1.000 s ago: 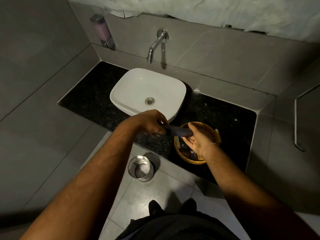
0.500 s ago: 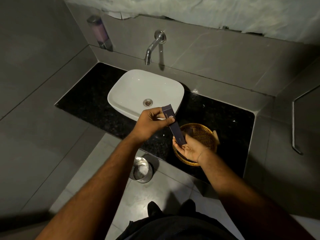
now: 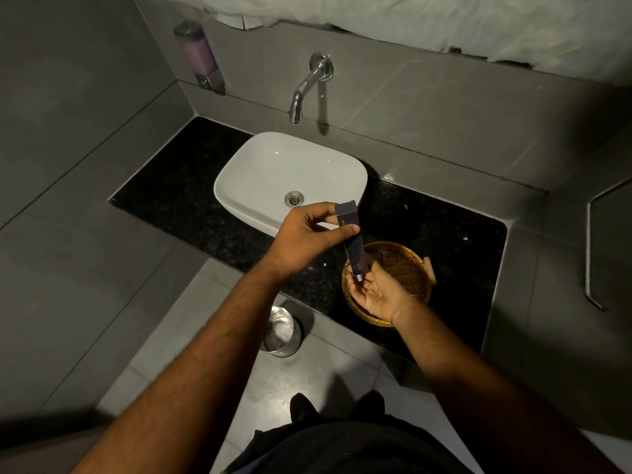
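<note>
Pinching the upper part of a slim dark box (image 3: 354, 241) between thumb and fingers, the left hand (image 3: 307, 237) holds it up in the air in front of the sink (image 3: 273, 165). The box is tilted, with its top end toward the sink and its lower end pointing down toward the right hand (image 3: 374, 292). That hand lies palm up under the lower end, its fingers loosely cupped and relaxed, closed round nothing. A small pale tip (image 3: 358, 277) shows at the box's lower end, just above the right fingers; what it is cannot be told.

Both the right hand and the bottom of the box hang over a round woven basket (image 3: 407, 265), which stands on the black stone counter (image 3: 171, 186) to the right of the sink. The hand hides much of the basket's inside. 1 small wooden piece (image 3: 430, 270) pokes out at the basket's right rim.

The white sink sits on the counter with its drain (image 3: 294, 199) just beyond the left hand's knuckles. A chrome tap (image 3: 301, 97) comes out of the grey wall above it, and a soap dispenser (image 3: 200, 58) with pinkish contents is fixed in the corner to the left. On the floor below the counter's edge, between the 2 forearms, stands a shiny metal bin (image 3: 282, 331). A metal rail (image 3: 590, 251) runs along the right wall.
</note>
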The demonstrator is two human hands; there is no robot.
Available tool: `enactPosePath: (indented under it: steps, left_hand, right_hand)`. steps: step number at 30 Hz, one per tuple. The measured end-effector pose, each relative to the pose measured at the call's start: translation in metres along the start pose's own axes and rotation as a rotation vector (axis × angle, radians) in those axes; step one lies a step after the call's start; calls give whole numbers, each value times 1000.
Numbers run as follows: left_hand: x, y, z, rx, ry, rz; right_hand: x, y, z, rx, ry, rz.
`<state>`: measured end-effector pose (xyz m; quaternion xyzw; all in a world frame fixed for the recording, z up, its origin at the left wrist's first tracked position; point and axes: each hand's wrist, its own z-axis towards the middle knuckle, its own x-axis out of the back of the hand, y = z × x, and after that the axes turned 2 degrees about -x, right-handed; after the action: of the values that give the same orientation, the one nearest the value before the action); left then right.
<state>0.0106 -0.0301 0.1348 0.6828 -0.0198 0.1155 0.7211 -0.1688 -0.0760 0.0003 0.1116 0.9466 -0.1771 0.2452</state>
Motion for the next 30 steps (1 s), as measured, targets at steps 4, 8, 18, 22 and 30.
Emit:
enactPosePath:
  steps: [4, 8, 18, 22, 30]
  left_hand:
    - [-1, 6, 1, -8, 52, 28]
    - [-3, 13, 0, -64, 78, 73]
    - [-3, 15, -1, -30, 136, 132]
    - [2, 7, -1, 16, 248, 106]
    - [17, -16, -14, 123, 384, -44]
  right_hand:
    - [1, -2, 3, 18, -23, 26]
    - [0, -5, 3, 36, -59, 59]
    - [-1, -6, -3, 24, -72, 69]
    - [4, -7, -2, -20, -95, -10]
    - [15, -7, 4, 5, -48, -118]
